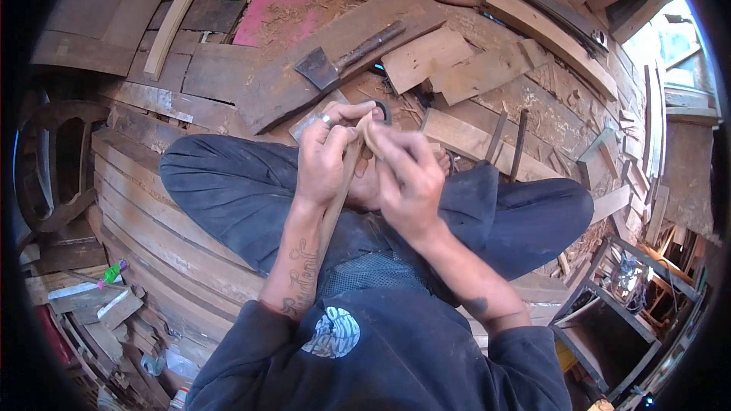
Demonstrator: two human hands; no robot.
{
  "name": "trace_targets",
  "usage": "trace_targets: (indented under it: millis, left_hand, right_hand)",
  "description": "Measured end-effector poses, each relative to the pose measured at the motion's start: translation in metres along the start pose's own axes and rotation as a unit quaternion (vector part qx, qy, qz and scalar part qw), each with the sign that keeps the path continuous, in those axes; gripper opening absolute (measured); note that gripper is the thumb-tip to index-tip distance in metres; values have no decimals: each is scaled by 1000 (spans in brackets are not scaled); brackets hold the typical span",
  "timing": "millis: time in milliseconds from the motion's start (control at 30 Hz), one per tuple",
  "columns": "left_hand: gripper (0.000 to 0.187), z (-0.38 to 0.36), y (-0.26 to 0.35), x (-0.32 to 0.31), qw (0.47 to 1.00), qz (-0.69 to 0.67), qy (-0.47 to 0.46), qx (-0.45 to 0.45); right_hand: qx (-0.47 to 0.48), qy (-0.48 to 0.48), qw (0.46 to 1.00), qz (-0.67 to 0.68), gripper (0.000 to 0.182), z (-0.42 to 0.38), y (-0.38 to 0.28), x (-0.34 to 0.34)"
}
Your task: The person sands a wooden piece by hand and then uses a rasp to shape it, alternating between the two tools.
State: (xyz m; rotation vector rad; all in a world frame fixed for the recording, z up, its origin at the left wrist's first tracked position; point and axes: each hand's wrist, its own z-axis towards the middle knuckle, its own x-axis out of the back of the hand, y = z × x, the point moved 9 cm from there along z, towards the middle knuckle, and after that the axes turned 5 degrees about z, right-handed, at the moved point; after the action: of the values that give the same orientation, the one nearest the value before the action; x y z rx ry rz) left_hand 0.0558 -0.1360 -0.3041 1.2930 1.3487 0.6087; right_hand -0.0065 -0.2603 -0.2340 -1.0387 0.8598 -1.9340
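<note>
Between both hands is a narrow wooden strip (340,202), which runs from my lap up to my fingertips. My left hand (326,152), with a ring on one finger, is closed around its upper part. At the top end, the fingers of my right hand (411,179) pinch a pale tan piece (368,128) against the strip. I cannot tell whether that piece is a folded sheet or part of the wood. Just behind the fingertips shows a dark round rim (386,112). Beyond my hands, a hatchet (318,70) rests on a thick plank (268,91).
Flat wood offcuts (426,57) and shavings lie past my crossed legs. Two dark slender tools (519,144) stand beside my right knee. A long beam (548,42) lies at the upper right. A dark box-like frame (609,327) stands at lower right, and scrap wood (114,308) is piled at left.
</note>
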Motion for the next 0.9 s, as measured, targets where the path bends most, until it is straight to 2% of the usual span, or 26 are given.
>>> trace_targets:
  millis: [100,200,267,333,400,467,533,667,733,900]
  left_hand:
    - [37,6,0,6,997,79,6,-23]
    - [36,-1,-8,1,997,60,-24,31]
    - [36,2,1,0,992,115,-25,-45]
    - [36,-1,3,-3,995,92,-49,-9]
    - [36,1,2,-2,979,180,-61,-75]
    - [33,-4,-2,1,977,200,-61,-39]
    - [31,-13,7,4,960,265,-70,-52]
    - [31,-38,-3,8,985,170,13,40]
    - [33,-47,3,12,983,166,28,76]
    - [33,-70,35,11,933,353,-20,-59]
  right_hand:
    - [30,-4,1000,-3,45,-2,-8,1]
    - [-52,16,999,-1,46,4,12,5]
    - [-22,8,1000,1,44,-2,6,5]
    - [1,-5,1000,-7,46,-7,-1,6]
    - [-29,0,999,-17,45,-6,7,8]
    - [-54,6,998,-13,44,-5,13,7]
    - [-41,-8,999,-1,44,-10,8,2]
    - [-65,-16,998,8,44,-11,15,-1]
    - [-76,-9,997,17,44,-6,20,-1]
    - [-97,9,995,26,45,-11,22,8]
